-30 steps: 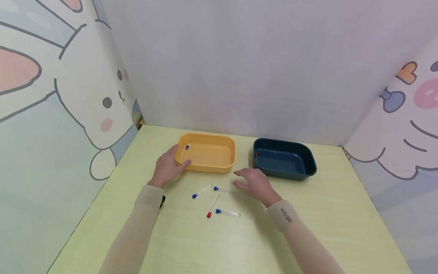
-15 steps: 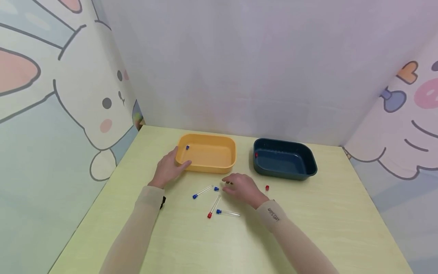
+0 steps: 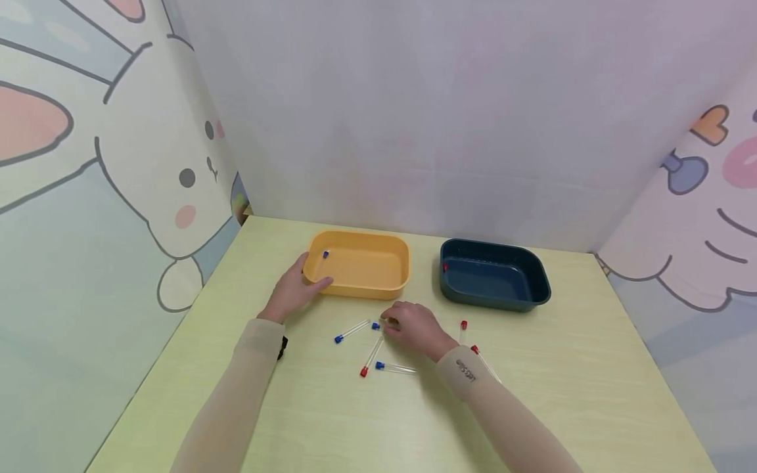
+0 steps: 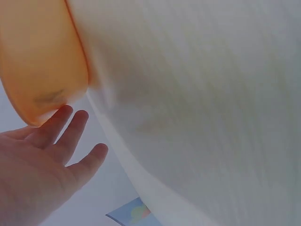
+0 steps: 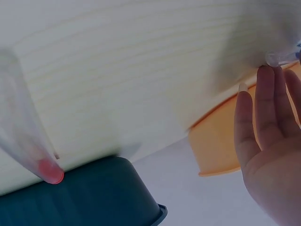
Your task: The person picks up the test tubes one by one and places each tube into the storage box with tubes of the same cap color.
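Note:
My left hand [image 3: 291, 289] rests at the left front corner of the yellow tray [image 3: 378, 293], its fingers along the side and the thumb at the front rim. In the left wrist view its fingers are nearly straight against the tray. My right hand [image 3: 416, 326] pinches a clear test tube with a blue cap [image 3: 375, 326] low over the table; the hand covers most of the tube. Nearby lie two more blue-capped test tubes, one at the left [image 3: 353, 330] and one in front [image 3: 397, 368], and a red-capped test tube [image 3: 372, 356].
A dark blue tray [image 3: 491, 303] stands at the back right, with a red cap [image 3: 445, 267] visible inside. A blue cap [image 3: 325, 254] shows in the yellow tray. Two red-capped test tubes, one upper [image 3: 464, 326] and one lower [image 3: 485, 360], lie beside my right sleeve.
My right hand has moved left and down to the blue-capped test tube and closed its fingers on it. Two red-capped tubes have come into sight by the right sleeve. The left hand stays put.

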`<action>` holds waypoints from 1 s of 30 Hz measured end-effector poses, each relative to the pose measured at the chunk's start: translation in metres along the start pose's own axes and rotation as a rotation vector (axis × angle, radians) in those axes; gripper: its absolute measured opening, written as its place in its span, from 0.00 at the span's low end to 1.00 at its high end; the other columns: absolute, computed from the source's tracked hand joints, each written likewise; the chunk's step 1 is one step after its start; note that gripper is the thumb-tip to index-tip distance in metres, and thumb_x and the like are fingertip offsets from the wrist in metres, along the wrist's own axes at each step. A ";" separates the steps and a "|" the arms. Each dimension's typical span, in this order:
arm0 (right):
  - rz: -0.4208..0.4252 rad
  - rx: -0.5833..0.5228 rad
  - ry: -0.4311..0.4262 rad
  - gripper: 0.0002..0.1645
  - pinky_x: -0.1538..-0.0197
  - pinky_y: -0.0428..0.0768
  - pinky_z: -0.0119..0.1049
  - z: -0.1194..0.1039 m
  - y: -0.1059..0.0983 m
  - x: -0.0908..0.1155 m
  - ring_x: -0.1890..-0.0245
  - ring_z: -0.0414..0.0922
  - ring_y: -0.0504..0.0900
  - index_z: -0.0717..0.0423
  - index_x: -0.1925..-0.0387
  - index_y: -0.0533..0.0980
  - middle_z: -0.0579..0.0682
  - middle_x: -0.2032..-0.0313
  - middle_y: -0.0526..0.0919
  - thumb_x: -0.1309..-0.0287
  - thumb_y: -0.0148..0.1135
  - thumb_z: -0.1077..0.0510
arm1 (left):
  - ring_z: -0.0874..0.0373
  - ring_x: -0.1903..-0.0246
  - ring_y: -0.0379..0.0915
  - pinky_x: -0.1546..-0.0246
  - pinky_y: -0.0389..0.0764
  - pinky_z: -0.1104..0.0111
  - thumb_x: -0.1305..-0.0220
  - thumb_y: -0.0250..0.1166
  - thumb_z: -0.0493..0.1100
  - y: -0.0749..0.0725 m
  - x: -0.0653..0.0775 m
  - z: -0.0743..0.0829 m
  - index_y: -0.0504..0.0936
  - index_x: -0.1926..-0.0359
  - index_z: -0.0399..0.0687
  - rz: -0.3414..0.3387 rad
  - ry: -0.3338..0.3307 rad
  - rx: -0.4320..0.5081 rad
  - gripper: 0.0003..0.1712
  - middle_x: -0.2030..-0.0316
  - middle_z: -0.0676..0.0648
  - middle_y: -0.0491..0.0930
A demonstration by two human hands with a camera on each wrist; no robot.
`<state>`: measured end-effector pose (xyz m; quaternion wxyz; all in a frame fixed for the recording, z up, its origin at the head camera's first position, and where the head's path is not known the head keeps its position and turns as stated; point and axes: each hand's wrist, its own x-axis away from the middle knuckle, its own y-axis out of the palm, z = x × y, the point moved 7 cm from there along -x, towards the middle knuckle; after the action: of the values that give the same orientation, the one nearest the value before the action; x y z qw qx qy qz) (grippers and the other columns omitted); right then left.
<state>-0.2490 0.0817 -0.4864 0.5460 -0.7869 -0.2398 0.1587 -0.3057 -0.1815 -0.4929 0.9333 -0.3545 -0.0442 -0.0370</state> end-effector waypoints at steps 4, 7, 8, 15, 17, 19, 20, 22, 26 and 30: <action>-0.006 -0.002 0.001 0.11 0.55 0.81 0.36 -0.001 0.000 0.000 0.66 0.38 0.76 0.49 0.54 0.88 0.43 0.62 0.86 0.37 0.70 0.58 | 0.36 0.21 0.53 0.24 0.61 0.39 0.38 0.68 0.70 -0.002 0.001 -0.001 0.43 0.17 0.49 0.006 -0.016 0.031 0.63 0.19 0.37 0.53; -0.012 -0.003 0.005 0.10 0.56 0.80 0.35 -0.001 0.001 -0.001 0.67 0.38 0.75 0.49 0.55 0.89 0.43 0.64 0.85 0.37 0.69 0.60 | 0.36 0.23 0.57 0.25 0.63 0.40 0.41 0.69 0.72 -0.003 0.002 -0.001 0.44 0.17 0.49 0.010 -0.019 0.046 0.66 0.21 0.35 0.57; -0.014 -0.004 0.009 0.10 0.56 0.80 0.35 -0.001 0.001 -0.001 0.67 0.38 0.74 0.49 0.55 0.89 0.43 0.64 0.84 0.37 0.69 0.60 | 0.36 0.23 0.58 0.25 0.64 0.40 0.41 0.69 0.73 -0.003 0.002 -0.002 0.45 0.17 0.49 0.012 -0.019 0.047 0.66 0.21 0.35 0.58; -0.025 -0.016 0.035 0.10 0.54 0.81 0.37 0.000 -0.001 -0.003 0.67 0.39 0.76 0.50 0.54 0.88 0.44 0.64 0.85 0.36 0.69 0.60 | 0.37 0.25 0.61 0.26 0.66 0.41 0.44 0.70 0.74 -0.003 0.001 -0.006 0.47 0.17 0.50 0.026 -0.044 0.067 0.67 0.22 0.36 0.60; -0.022 -0.017 0.037 0.11 0.54 0.82 0.37 0.000 -0.002 -0.003 0.66 0.39 0.76 0.50 0.53 0.88 0.44 0.63 0.86 0.36 0.70 0.59 | 0.38 0.25 0.61 0.26 0.67 0.41 0.44 0.70 0.74 -0.003 0.001 -0.007 0.47 0.17 0.51 0.026 -0.050 0.076 0.67 0.22 0.36 0.60; -0.021 -0.025 0.043 0.11 0.53 0.82 0.37 0.000 -0.004 -0.003 0.66 0.38 0.77 0.49 0.53 0.88 0.44 0.62 0.86 0.36 0.70 0.59 | 0.38 0.26 0.62 0.27 0.67 0.42 0.44 0.71 0.74 -0.002 0.001 -0.007 0.47 0.17 0.51 0.028 -0.054 0.082 0.67 0.22 0.36 0.61; -0.020 -0.029 0.047 0.11 0.53 0.83 0.37 0.000 -0.006 -0.003 0.65 0.38 0.77 0.49 0.52 0.88 0.44 0.62 0.86 0.36 0.70 0.59 | 0.38 0.26 0.62 0.27 0.67 0.42 0.44 0.71 0.73 -0.003 0.001 -0.007 0.47 0.17 0.51 0.031 -0.057 0.087 0.66 0.23 0.37 0.61; -0.017 -0.036 0.055 0.12 0.52 0.83 0.37 0.000 -0.008 -0.003 0.65 0.38 0.78 0.49 0.52 0.88 0.44 0.61 0.87 0.36 0.70 0.59 | 0.38 0.26 0.63 0.27 0.68 0.42 0.44 0.71 0.73 -0.003 0.001 -0.006 0.47 0.17 0.51 0.031 -0.054 0.085 0.67 0.23 0.36 0.62; -0.014 -0.023 0.057 0.11 0.53 0.83 0.37 -0.001 -0.014 -0.003 0.64 0.38 0.79 0.48 0.52 0.87 0.44 0.60 0.87 0.36 0.71 0.59 | 0.38 0.27 0.63 0.27 0.68 0.42 0.43 0.71 0.72 -0.003 0.002 -0.006 0.47 0.17 0.51 0.029 -0.055 0.085 0.66 0.23 0.36 0.63; -0.003 -0.004 0.054 0.11 0.54 0.83 0.35 -0.004 -0.021 -0.001 0.64 0.38 0.79 0.47 0.52 0.87 0.44 0.60 0.87 0.36 0.71 0.57 | 0.39 0.27 0.63 0.27 0.68 0.43 0.43 0.71 0.71 -0.003 0.003 -0.005 0.46 0.17 0.51 0.027 -0.060 0.091 0.66 0.23 0.37 0.62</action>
<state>-0.2526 0.0840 -0.4650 0.5510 -0.7915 -0.2266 0.1360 -0.3025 -0.1874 -0.4943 0.9470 -0.3134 -0.0689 -0.0115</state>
